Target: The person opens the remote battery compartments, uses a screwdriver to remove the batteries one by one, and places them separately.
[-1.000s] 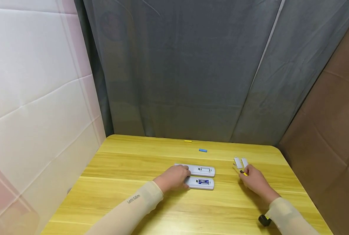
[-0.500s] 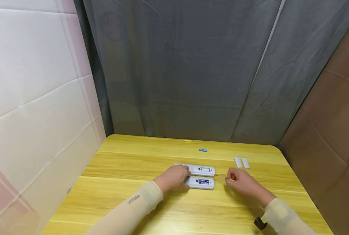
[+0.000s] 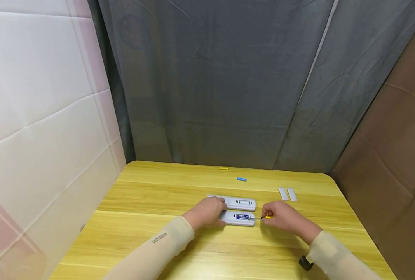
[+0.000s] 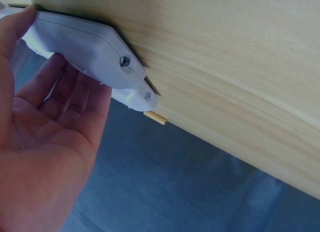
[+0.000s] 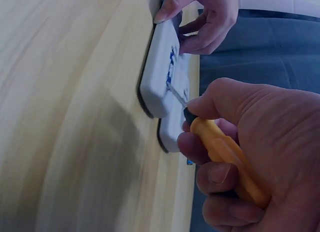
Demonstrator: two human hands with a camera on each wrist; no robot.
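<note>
Both covers (image 3: 287, 193) are off, two batteries lie loose on the surface (image 3: 158, 194). Our left hand (image 3: 205, 212) lies relaxed on the near remote (image 3: 238, 218), right hand (image 3: 282, 217) grips the screwdriver (image 5: 225, 152) at its remaining battery.

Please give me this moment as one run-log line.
left hand: steadies both remotes | right hand: holds screwdriver | tip: in near remote's open battery bay

The worktop (image 3: 151, 198) is pale yellow wood — smooth, with a soft sheen. Both remotes (image 3: 238, 210) are matt white plastic. The screwdriver (image 5: 225, 154) has a glossy orange plastic handle and thin metal shaft — behind hangs grey cloth (image 3: 221, 77).
</note>
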